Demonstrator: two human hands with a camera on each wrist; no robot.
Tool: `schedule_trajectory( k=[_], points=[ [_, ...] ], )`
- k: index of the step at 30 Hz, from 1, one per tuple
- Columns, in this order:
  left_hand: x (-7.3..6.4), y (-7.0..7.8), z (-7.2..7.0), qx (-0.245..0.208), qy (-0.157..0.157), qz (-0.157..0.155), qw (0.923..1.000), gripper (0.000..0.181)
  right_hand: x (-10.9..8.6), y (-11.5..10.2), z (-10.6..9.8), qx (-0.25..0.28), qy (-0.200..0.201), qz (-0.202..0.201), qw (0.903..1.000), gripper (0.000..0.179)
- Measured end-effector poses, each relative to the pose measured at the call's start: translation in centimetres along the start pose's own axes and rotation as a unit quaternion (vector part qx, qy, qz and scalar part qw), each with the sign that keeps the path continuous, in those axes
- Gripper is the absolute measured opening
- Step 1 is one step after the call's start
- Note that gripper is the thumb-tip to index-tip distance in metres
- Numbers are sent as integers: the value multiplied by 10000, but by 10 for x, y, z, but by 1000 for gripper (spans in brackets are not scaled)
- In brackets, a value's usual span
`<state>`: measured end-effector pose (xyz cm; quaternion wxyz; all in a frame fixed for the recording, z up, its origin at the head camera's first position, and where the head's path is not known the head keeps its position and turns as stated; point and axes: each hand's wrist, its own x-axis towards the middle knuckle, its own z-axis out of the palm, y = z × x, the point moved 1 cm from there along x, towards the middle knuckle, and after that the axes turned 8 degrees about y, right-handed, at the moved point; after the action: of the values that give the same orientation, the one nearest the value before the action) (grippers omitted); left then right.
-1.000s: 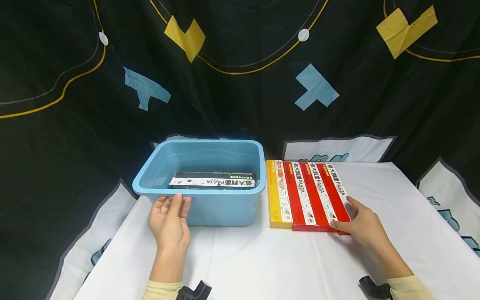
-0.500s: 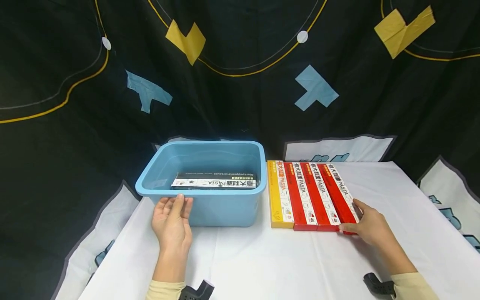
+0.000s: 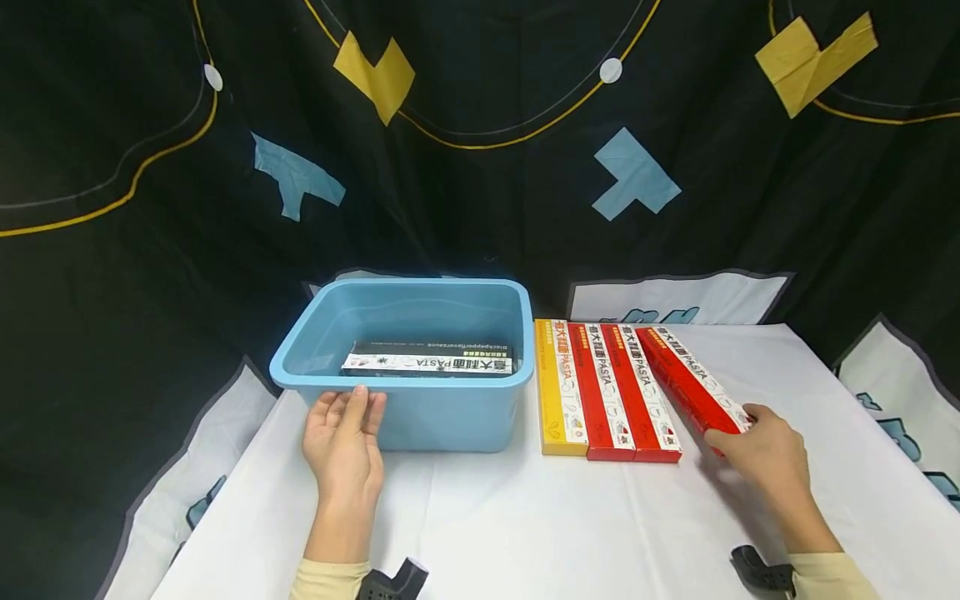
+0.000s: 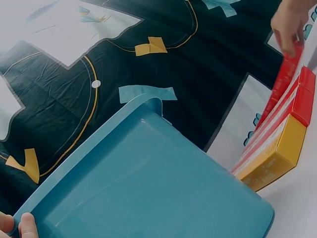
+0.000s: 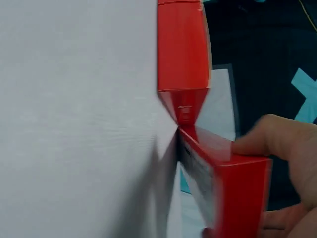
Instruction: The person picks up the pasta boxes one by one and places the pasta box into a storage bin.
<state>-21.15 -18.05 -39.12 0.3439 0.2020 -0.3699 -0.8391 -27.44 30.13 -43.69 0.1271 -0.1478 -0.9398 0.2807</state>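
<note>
My left hand [image 3: 345, 458] grips the near rim of a blue plastic bin [image 3: 450, 417], thumb outside and fingertips up under the lip. Inside the bin lies a black pasta box [image 3: 427, 364] with a white label band. On the right, my right hand [image 3: 768, 450] pinches the near end of a red pasta box [image 3: 686, 379] between thumb and fingers. That end is raised off the table and swung right, apart from the row. In the right wrist view the thumb presses one side of the held red pasta box [image 5: 240, 193].
Beside the bin, a yellow pasta box [image 3: 552, 400] and two red pasta boxes [image 3: 600, 400] lie side by side on the white table [image 3: 525, 525]. A black curtain [image 3: 480, 217] with tape shapes hangs behind.
My right hand has moved right, lifting the near end of the outermost red pasta box and angling it away from the row. The left hand stays at the bin rim.
</note>
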Motion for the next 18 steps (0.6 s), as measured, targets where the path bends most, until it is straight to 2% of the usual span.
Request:
schedule_trajectory(
  k=[4, 10, 14, 18],
  points=[
    [0, 0, 1, -55, 24, 30, 10000, 40, -1, -7, -10, 623, 571, 283, 9960, 78],
    [-2, 0, 1, 42, 23, 10, 10000, 39, -3, -12, -30, 1203, 1056, 845, 9835, 80],
    [-2, 1, 1, 32, 58, -10, 10000, 38, -4, -20, -46, 1300, 1343, 890, 9783, 78],
    [-1, 2, 1, -26, 30, 17, 10000, 39, -5, -39, -62, 1520, 1543, 897, 9721, 75]
  ],
)
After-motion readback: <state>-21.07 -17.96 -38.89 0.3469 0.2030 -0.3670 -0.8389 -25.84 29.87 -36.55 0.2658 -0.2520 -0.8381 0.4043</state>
